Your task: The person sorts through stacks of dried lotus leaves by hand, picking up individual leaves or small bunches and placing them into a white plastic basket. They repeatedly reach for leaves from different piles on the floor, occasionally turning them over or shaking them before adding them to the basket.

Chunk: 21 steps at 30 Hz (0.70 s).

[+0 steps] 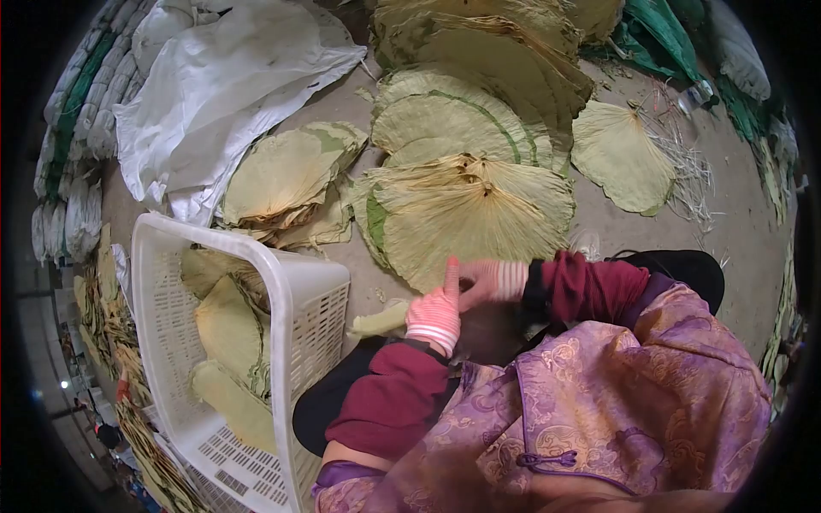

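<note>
My left hand (434, 312), in a pink-and-white striped glove, has one finger stretched out. My right hand (489, 282) wears a similar glove, its fingers bent and pressed against the left hand's glove beside that finger. What lies between the right fingertips is partly hidden. Just beyond both hands a stack of dried lotus leaves (479, 222) lies fanned on the floor, pale green with brownish centres. Close to my left hand, a folded piece of leaf (380, 319) rests on the ground.
At the left stands a white plastic basket (318, 282) with folded leaves (229, 329) inside. Behind it are a smaller leaf pile (286, 175) and a white sheet (222, 94). Taller leaf stacks (505, 68) stand ahead; a single leaf (623, 158) and white strings (688, 171) lie right.
</note>
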Each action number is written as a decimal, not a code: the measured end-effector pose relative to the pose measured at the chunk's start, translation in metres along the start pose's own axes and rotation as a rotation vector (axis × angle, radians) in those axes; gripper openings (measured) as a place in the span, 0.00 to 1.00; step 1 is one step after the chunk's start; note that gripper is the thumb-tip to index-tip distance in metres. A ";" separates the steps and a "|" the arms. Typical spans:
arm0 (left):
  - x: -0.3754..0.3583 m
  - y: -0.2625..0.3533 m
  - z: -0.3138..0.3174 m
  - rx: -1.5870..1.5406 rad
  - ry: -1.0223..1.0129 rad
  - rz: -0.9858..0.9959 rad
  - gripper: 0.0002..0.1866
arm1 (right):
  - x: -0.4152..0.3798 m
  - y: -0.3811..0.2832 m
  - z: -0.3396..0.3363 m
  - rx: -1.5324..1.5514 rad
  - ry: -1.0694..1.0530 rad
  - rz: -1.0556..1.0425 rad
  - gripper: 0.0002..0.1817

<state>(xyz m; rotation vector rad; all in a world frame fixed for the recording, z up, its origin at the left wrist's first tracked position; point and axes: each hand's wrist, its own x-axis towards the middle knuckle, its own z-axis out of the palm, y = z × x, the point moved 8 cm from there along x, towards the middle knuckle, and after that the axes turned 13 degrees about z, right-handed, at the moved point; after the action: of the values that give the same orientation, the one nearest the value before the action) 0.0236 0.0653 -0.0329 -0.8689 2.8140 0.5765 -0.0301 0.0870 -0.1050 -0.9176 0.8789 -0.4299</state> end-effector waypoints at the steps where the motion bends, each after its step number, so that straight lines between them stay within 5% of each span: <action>1: -0.006 -0.008 0.022 -0.181 -0.298 -0.149 0.40 | 0.002 0.009 -0.029 -0.104 0.129 0.077 0.25; 2: -0.001 -0.005 0.017 -0.067 -0.129 -0.031 0.27 | 0.004 0.014 -0.070 -0.210 0.257 0.153 0.29; 4: -0.004 0.003 0.028 -0.064 -0.140 0.046 0.21 | -0.033 -0.011 -0.153 -0.804 1.078 0.047 0.34; 6: -0.004 0.014 0.026 -0.055 -0.143 0.123 0.15 | -0.046 -0.014 -0.183 -0.797 1.299 0.131 0.35; 7: -0.008 0.023 0.023 -0.024 -0.133 0.179 0.13 | -0.042 -0.014 -0.188 -0.797 1.301 0.129 0.35; 9: -0.011 0.033 0.011 0.005 -0.127 0.231 0.11 | -0.026 0.008 -0.195 -0.802 1.131 0.555 0.31; 15: -0.011 0.026 -0.003 0.068 -0.292 0.232 0.06 | -0.018 0.005 -0.171 -0.889 1.150 0.282 0.17; 21: -0.011 0.033 -0.003 0.092 -0.006 0.339 0.11 | -0.021 -0.011 -0.107 -0.830 0.929 0.040 0.11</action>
<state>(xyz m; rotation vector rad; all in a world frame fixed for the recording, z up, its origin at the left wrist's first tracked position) 0.0139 0.0949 -0.0169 -0.3731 2.9738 0.4824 -0.1288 0.0410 -0.1192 -1.4762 2.0119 -0.4615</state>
